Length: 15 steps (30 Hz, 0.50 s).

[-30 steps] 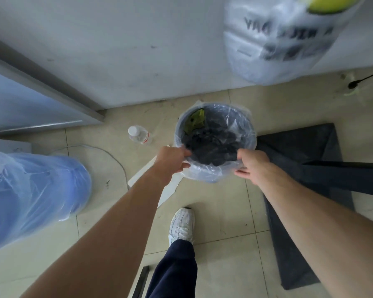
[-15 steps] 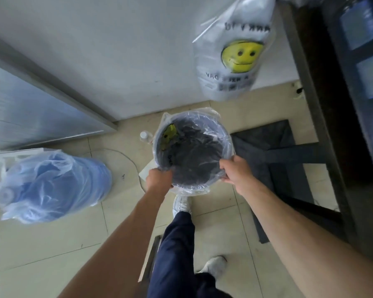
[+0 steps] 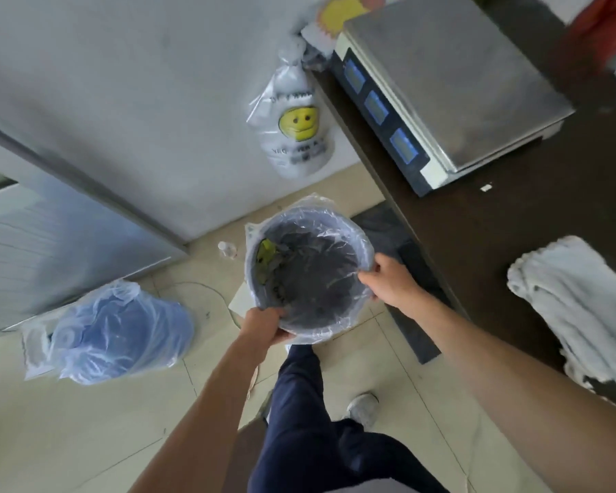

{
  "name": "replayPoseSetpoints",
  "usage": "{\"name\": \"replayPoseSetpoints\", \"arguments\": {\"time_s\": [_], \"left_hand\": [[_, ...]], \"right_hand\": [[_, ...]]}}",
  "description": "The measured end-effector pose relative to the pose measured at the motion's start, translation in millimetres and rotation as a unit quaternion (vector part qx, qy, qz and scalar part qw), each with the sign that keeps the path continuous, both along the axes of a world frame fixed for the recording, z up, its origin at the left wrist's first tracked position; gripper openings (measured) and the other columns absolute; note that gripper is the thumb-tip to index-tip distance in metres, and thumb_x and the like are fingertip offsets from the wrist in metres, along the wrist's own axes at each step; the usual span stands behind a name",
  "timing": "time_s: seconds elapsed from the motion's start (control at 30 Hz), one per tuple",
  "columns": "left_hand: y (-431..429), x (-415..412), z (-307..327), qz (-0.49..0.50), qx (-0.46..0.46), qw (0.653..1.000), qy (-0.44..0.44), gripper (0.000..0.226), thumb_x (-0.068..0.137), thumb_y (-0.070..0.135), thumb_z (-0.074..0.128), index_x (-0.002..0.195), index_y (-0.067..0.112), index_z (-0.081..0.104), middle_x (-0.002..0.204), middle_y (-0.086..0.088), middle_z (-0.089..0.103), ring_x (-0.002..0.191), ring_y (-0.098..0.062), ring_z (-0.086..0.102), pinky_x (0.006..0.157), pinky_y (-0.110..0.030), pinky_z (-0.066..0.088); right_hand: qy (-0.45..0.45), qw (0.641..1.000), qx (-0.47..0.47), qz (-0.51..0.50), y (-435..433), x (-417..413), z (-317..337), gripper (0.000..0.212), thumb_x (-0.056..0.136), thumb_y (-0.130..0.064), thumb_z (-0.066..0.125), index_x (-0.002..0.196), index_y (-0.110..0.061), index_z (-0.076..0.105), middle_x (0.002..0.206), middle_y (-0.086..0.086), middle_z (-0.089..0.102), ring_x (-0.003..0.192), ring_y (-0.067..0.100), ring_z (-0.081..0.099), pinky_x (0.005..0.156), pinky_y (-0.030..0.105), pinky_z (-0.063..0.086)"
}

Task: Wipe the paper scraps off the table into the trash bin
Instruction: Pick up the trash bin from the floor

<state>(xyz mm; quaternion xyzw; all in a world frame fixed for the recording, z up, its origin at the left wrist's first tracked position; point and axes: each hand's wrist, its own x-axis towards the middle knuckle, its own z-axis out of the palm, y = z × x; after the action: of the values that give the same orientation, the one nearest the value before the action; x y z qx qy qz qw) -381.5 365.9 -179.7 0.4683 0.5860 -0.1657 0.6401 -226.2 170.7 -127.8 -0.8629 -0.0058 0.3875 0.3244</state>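
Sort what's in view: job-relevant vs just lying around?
Job-relevant: trash bin, held at the rim by the left hand and right hand; dark table; white cloth on it; one small paper scrap.

Lying around: scale, smiley bag, blue bagged jug, small bottle, floor mat.

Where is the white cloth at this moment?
In the head view the white cloth lies on the dark table at the right edge, nearer than the scale and right of the bin.
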Motion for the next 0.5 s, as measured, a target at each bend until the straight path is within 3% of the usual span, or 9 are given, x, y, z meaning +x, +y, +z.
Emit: {"name": "replayPoseSetpoints", "arguments": {"time_s": [0.13, 0.33, 0.5], "left_hand": [[-30, -15, 21, -0.005, 0.009, 1.0, -0.025, 0.028, 0.087, -0.001, 0.059, 0.114, -0.008, 0.059, 0.082, -0.019, 0.071, 0.067, -0.03, 0.072, 0.085, -0.05, 0.059], [-72, -23, 54, -0.018, 0.02, 0.998, -0.062, 0.024, 0.089, -0.004, 0.053, 0.113, -0.008, 0.056, 0.081, -0.02, 0.069, 0.059, -0.027, 0.072, 0.063, -0.035, 0.062], [-107, -27, 69, -0.026, 0.023, 0.997, -0.064, 0.025, 0.089, -0.005, 0.052, 0.113, -0.006, 0.055, 0.082, -0.021, 0.067, 0.057, -0.028, 0.072, 0.073, -0.042, 0.062]], "right_hand": [[-0.03, 0.997, -0.012, 0.07, -35, -10, 39, 0.014, 0.093, -0.032, 0.061, 0.101, -0.021, 0.056, 0.093, 0.0, 0.069, 0.078, 0.016, 0.072, 0.079, 0.041, 0.061], [-0.084, 0.99, -0.047, 0.099, -80, -30, 84, 0.026, 0.095, -0.036, 0.055, 0.114, -0.019, 0.05, 0.105, 0.002, 0.067, 0.087, 0.02, 0.067, 0.083, 0.044, 0.057], [-0.118, 0.989, -0.04, 0.084, -121, -42, 107, 0.051, 0.098, -0.04, 0.053, 0.142, -0.018, 0.038, 0.13, 0.003, 0.061, 0.106, 0.023, 0.063, 0.087, 0.037, 0.05]]}}
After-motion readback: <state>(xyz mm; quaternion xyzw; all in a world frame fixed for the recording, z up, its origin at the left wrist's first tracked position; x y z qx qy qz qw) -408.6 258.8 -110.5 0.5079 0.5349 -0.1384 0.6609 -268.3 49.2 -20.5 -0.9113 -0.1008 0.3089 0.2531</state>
